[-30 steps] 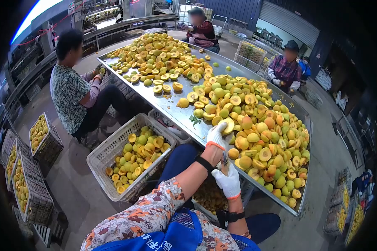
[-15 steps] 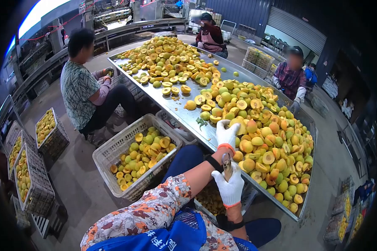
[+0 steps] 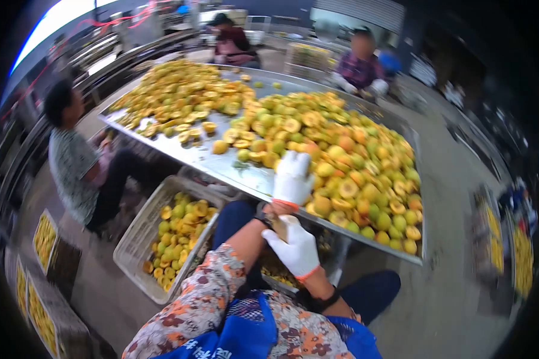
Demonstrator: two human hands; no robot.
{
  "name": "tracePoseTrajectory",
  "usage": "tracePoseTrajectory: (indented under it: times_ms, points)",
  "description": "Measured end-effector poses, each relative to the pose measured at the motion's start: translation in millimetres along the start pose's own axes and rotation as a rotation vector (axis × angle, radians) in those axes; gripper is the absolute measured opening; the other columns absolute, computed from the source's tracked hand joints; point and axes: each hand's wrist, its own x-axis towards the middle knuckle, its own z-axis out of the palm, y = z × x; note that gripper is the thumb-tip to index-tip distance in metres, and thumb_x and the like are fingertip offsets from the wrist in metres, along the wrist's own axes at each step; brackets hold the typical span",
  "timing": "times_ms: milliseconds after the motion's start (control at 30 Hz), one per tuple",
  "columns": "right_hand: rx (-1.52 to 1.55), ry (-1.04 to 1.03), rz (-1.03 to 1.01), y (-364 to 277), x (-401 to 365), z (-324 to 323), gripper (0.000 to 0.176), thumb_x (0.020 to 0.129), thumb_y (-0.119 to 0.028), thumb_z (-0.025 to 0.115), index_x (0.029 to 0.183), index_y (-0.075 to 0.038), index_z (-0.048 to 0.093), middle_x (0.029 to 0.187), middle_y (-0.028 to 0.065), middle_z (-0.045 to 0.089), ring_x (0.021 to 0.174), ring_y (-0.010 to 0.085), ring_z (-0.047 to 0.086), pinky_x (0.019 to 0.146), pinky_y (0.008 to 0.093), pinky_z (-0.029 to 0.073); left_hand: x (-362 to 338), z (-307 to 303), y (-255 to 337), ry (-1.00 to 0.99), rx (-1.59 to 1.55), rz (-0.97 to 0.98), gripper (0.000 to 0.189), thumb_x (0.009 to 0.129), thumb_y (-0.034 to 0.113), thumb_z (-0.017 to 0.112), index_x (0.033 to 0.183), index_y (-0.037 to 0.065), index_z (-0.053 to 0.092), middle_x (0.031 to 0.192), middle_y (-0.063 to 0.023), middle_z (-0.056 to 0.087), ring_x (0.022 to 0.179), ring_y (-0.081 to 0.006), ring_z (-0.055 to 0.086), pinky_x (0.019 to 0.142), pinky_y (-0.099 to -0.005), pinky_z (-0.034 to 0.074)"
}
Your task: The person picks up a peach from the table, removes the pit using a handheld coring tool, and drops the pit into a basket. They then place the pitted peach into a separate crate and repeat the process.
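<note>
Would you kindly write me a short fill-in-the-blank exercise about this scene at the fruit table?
1. Both the left hand and the right hand wear ____ gloves.
2. The hand stretched onto the pile of yellow and green fruit is the ____ one.
3. The pale slatted plastic crate of fruit stands on the ____, beside the long shiny metal table.
4. ____ other people are at that table.
Missing words: white; left; floor; three.

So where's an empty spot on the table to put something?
The table has a bare strip along its near edge, left of the left hand, below the fruit. Right of that hand, fruit crowds to the edge.
</note>
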Motion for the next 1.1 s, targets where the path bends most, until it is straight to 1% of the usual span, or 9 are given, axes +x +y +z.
tracePoseTrajectory:
  times_ms: [333, 400, 600, 733, 800, 867, 933, 1000, 1100]
  points:
    - [-0.1, 0.051, 0.001, 0, 16, -10, 0.043, 0.088, -0.038, 0.076, 0.117, -0.007, 0.065, 0.093, 0.0195, 0.072, 0.083, 0.0383, 0.072, 0.07, 0.0429, 0.059, -9, 23, 12, -0.397, 0.302, 0.357, 0.022, 0.078, 0.011, 0.067, 0.099, 0.011, 0.06, 0.095, -0.0133, 0.055, 0.092, -0.0357, 0.059, 0.076, -0.0478, 0.049]
    - [-0.195, -0.053, -0.04, 2, 20, -14, 0.042, 0.089, -0.04, 0.074, 0.114, -0.007, 0.067, 0.093, 0.0189, 0.072, 0.081, 0.038, 0.072, 0.07, 0.044, 0.059, -10, 25, 15, -0.463, 0.329, 0.401, 0.02, 0.079, 0.012, 0.066, 0.098, 0.012, 0.061, 0.097, -0.0117, 0.056, 0.093, -0.0339, 0.06, 0.076, -0.0464, 0.049]
    - [-0.365, -0.001, -0.265, 13, 27, -17, 0.032, 0.087, -0.028, 0.071, 0.109, -0.005, 0.064, 0.088, 0.0157, 0.07, 0.075, 0.0363, 0.07, 0.066, 0.0448, 0.057, -5, 29, 11, -0.544, 0.356, 0.591, 0.016, 0.083, 0.013, 0.062, 0.099, 0.014, 0.062, 0.098, -0.0087, 0.056, 0.09, -0.029, 0.06, 0.073, -0.042, 0.049]
    - [-0.13, 0.045, -0.157, 16, 31, -18, 0.034, 0.086, -0.028, 0.075, 0.108, -0.005, 0.064, 0.09, 0.0176, 0.071, 0.08, 0.0368, 0.071, 0.069, 0.0434, 0.057, -1, 36, 11, -0.563, 0.4, 0.601, 0.014, 0.081, 0.015, 0.065, 0.095, 0.015, 0.065, 0.098, -0.0076, 0.058, 0.091, -0.0274, 0.062, 0.072, -0.0399, 0.051]
    - [0.001, -0.001, -0.033, 5, 39, -29, 0.05, 0.086, -0.035, 0.079, 0.117, 0.001, 0.064, 0.097, 0.0237, 0.071, 0.09, 0.041, 0.071, 0.078, 0.0436, 0.057, -5, 45, 8, -0.597, 0.423, 0.594, 0.014, 0.08, 0.016, 0.066, 0.094, 0.015, 0.066, 0.097, -0.0061, 0.058, 0.091, -0.0258, 0.063, 0.073, -0.0385, 0.052]
    - [0.06, -0.034, 0.04, 11, 44, -34, 0.052, 0.085, -0.038, 0.079, 0.117, 0.001, 0.065, 0.098, 0.0234, 0.071, 0.091, 0.0405, 0.071, 0.078, 0.0437, 0.056, -16, 69, -9, -0.605, 0.386, 0.513, 0.017, 0.079, 0.018, 0.067, 0.096, 0.017, 0.067, 0.098, -0.0044, 0.059, 0.091, -0.025, 0.064, 0.072, -0.0375, 0.051]
    - [0.069, -0.064, 0.041, 7, 48, -42, 0.054, 0.086, -0.041, 0.077, 0.115, 0.002, 0.065, 0.098, 0.0245, 0.071, 0.091, 0.0415, 0.07, 0.078, 0.0446, 0.056, -23, 79, -20, -0.587, 0.371, 0.529, 0.019, 0.079, 0.02, 0.068, 0.098, 0.019, 0.069, 0.1, -0.0028, 0.06, 0.091, -0.0238, 0.064, 0.07, -0.0374, 0.051]
    - [-0.107, -0.21, 0.107, 5, 51, -42, 0.054, 0.087, -0.043, 0.076, 0.115, 0.003, 0.065, 0.097, 0.0255, 0.07, 0.09, 0.0425, 0.069, 0.077, 0.0453, 0.056, -14, 61, -5, -0.76, 0.481, 0.704, 0.016, 0.081, 0.022, 0.068, 0.097, 0.021, 0.07, 0.1, -0.001, 0.061, 0.091, -0.023, 0.064, 0.068, -0.0366, 0.05]
    - [-0.117, -0.157, 0.037, 9, 51, -32, 0.053, 0.086, -0.043, 0.074, 0.112, 0.003, 0.065, 0.096, 0.0265, 0.07, 0.089, 0.0443, 0.069, 0.076, 0.0476, 0.056, -15, 50, 5, -0.791, 0.575, 0.772, 0.011, 0.082, 0.024, 0.068, 0.093, 0.025, 0.071, 0.097, 0.0024, 0.062, 0.092, -0.021, 0.064, 0.068, -0.0356, 0.049]
